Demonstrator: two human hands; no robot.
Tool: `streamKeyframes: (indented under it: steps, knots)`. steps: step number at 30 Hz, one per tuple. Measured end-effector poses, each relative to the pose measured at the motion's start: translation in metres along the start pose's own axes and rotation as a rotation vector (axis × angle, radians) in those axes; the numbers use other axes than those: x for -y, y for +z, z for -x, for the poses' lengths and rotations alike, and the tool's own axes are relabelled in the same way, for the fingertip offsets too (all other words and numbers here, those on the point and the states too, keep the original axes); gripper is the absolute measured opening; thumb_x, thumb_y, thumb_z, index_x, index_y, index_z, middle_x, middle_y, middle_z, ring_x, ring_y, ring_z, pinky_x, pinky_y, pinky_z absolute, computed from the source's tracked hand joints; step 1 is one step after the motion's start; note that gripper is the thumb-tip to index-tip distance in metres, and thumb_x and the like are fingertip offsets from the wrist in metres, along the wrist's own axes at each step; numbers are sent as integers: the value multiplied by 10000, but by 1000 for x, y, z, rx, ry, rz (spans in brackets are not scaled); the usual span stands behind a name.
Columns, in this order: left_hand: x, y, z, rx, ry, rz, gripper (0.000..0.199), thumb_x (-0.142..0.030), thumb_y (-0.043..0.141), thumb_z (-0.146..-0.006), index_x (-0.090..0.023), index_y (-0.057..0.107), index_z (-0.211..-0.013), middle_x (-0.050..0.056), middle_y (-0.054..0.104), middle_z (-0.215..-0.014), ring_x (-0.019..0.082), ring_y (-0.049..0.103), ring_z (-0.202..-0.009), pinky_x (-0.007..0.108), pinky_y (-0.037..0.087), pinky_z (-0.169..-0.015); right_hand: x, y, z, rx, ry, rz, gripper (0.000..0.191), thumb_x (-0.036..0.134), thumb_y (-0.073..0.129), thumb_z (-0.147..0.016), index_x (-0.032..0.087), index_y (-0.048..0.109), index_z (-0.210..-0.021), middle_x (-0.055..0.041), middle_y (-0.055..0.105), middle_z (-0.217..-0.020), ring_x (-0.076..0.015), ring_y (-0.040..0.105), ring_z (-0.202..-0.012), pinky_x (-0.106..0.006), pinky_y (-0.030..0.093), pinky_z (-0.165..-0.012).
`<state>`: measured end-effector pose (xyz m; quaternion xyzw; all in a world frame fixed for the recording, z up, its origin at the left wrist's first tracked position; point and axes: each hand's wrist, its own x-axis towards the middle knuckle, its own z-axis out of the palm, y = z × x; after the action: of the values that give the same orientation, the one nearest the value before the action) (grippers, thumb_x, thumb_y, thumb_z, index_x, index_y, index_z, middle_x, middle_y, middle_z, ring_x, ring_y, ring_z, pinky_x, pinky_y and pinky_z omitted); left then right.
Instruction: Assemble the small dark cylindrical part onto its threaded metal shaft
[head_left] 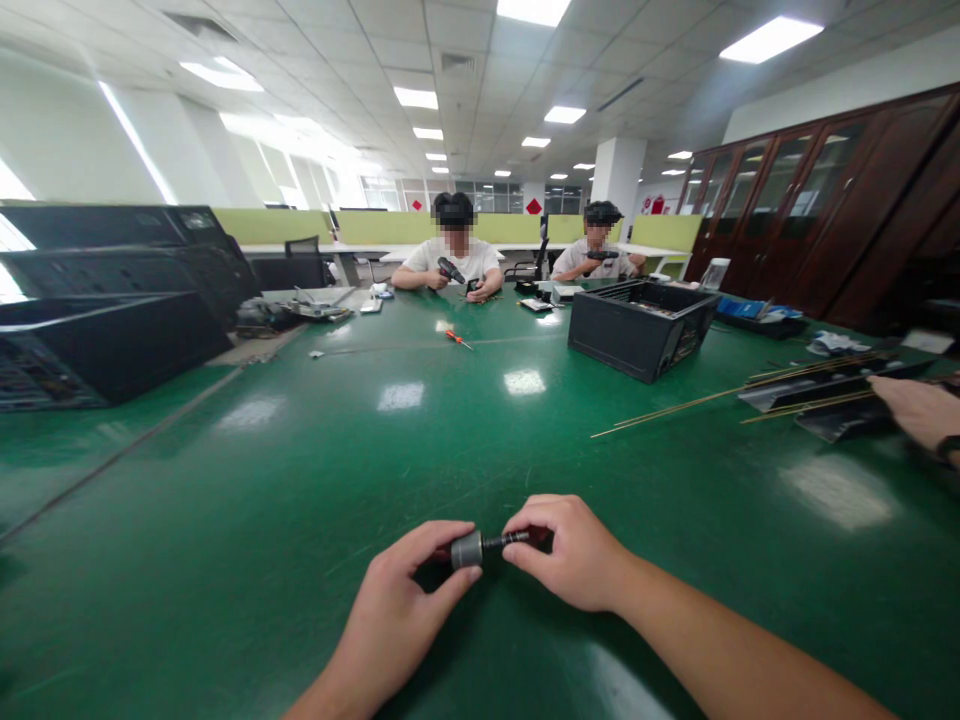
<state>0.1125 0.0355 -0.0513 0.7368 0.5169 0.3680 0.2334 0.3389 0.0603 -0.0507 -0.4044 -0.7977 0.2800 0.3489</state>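
Note:
Low over the green table, my left hand (401,600) is closed around a short grey metal cylinder (467,551), its thumb and fingertips on either side. From the cylinder's right end a thin dark ringed shaft (495,543) sticks out. My right hand (574,550) pinches the far end of that shaft between thumb and fingers. Something dark red shows in the gap of each hand, but its shape is mostly hidden. I cannot make out exactly what kind of part this is.
An orange screwdriver (456,338) lies farther off on the green table (337,450). A black computer case (611,335) stands at right, other cases (150,340) at left. Thin brass rods (675,408) lie near another person's hand (919,410). Two people sit opposite, holding drills (451,270).

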Motion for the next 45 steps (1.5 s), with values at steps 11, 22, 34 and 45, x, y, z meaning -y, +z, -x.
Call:
streamKeyframes:
  steps: [11, 22, 34, 45]
  knots:
    - [-5, -3, 0, -4, 0, -25, 255, -342, 709, -798, -284, 738, -1044, 16, 748, -1020, 207, 704, -902, 315, 587, -825, 0, -1, -1, 2, 4, -4, 90, 236, 697, -829, 201, 752, -891, -7, 665, -766, -143, 599, -708, -257, 427, -661]
    - [1, -3, 0, -15, -16, -10, 260, -328, 710, -794, -292, 732, -1051, 5, 744, -1032, 200, 701, -915, 313, 577, -849, 0, -2, -1, -10, 1, -14, 84, 217, 700, -821, 193, 748, -886, -8, 665, -765, -139, 602, -706, -251, 433, -661]
    - [2, -4, -1, -1, -40, -7, 268, -334, 712, -799, -306, 725, -1066, -9, 744, -1046, 193, 708, -913, 308, 581, -856, -1, -5, 1, -13, 7, 4, 83, 210, 699, -820, 197, 743, -889, -10, 672, -776, -144, 613, -712, -260, 457, -687]
    - [0, -6, -1, -9, -44, -4, 273, -345, 715, -785, -297, 736, -1052, 1, 751, -1022, 199, 714, -884, 311, 591, -833, -3, -8, -1, -8, 5, 13, 91, 208, 702, -814, 195, 745, -893, -15, 679, -790, -147, 621, -724, -264, 465, -699]
